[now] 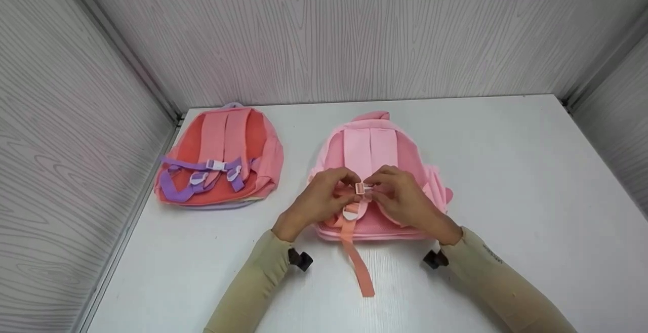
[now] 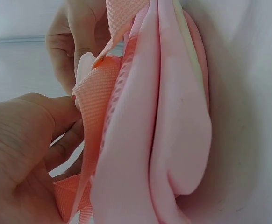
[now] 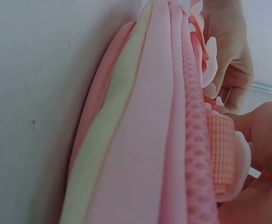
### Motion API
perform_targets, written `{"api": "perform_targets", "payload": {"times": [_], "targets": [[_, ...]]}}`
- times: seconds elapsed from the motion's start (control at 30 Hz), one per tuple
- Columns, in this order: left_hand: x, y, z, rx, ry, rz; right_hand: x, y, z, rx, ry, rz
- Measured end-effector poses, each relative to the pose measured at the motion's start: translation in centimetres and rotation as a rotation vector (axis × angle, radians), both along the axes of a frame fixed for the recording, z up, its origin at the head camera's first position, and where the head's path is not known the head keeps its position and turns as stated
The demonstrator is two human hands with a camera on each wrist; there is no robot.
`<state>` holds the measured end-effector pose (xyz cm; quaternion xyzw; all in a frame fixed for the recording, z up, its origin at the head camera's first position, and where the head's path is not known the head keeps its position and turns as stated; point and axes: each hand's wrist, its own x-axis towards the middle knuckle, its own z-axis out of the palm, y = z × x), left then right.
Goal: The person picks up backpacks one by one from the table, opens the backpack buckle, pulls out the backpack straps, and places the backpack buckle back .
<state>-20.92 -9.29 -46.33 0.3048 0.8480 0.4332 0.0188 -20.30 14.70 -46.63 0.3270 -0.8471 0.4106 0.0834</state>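
A pink backpack [image 1: 334, 153] lies on the table with its shoulder straps facing up. Over its lower middle, my left hand [image 1: 319, 196] pinches one half of a pale plastic side-release buckle [image 1: 360, 189] between thumb and fingers. From the other side my right hand [image 1: 405, 199] pinches the buckle's pronged half [image 1: 369, 188], right at the first half. An orange webbing strap [image 1: 357, 259] runs from below the buckle past the backpack's bottom edge onto the table. Beside my left hand hangs a white strap adjuster [image 1: 350, 214]. In the left wrist view, orange webbing [image 2: 96, 91] partly hides the fingertips.
To the left lies a second backpack [image 1: 255, 143], coral and pink, with purple straps and a fastened white buckle [image 1: 216, 165]. Both stand on a white table [image 1: 516, 181] with grey wood-grain panels [image 1: 354, 34] at the back and sides.
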Motion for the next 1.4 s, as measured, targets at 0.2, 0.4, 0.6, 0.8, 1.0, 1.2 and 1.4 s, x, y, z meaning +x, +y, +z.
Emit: {"api": "perform_targets", "payload": {"times": [0.2, 0.4, 0.6, 0.8, 1.0, 1.2, 1.4], "targets": [[0.1, 0.0, 0.2, -0.015, 0.056, -0.025, 0.0, 0.1, 0.2, 0.010, -0.014, -0.008], [0.1, 0.0, 0.4, -0.010, 0.081, -0.044, 0.0, 0.1, 0.2, 0.008, 0.002, -0.011], [0.1, -0.1, 0.6, 0.000, 0.066, -0.061, 0.0, 0.1, 0.1, 0.003, 0.025, -0.016], [0.2, -0.3, 0.8, -0.041, 0.044, -0.016, 0.0, 0.2, 0.0, -0.023, 0.048, 0.000], [0.1, -0.8, 1.0, -0.053, -0.003, 0.020, 0.0, 0.1, 0.0, -0.012, 0.036, -0.014], [-0.2, -1.0, 0.8, -0.035, -0.064, 0.028, 0.1, 0.1, 0.0, -0.012, 0.036, -0.016], [-0.4, -0.7, 0.4, 0.024, -0.095, 0.030, 0.1, 0.0, 0.1, -0.021, 0.002, -0.014]]}}
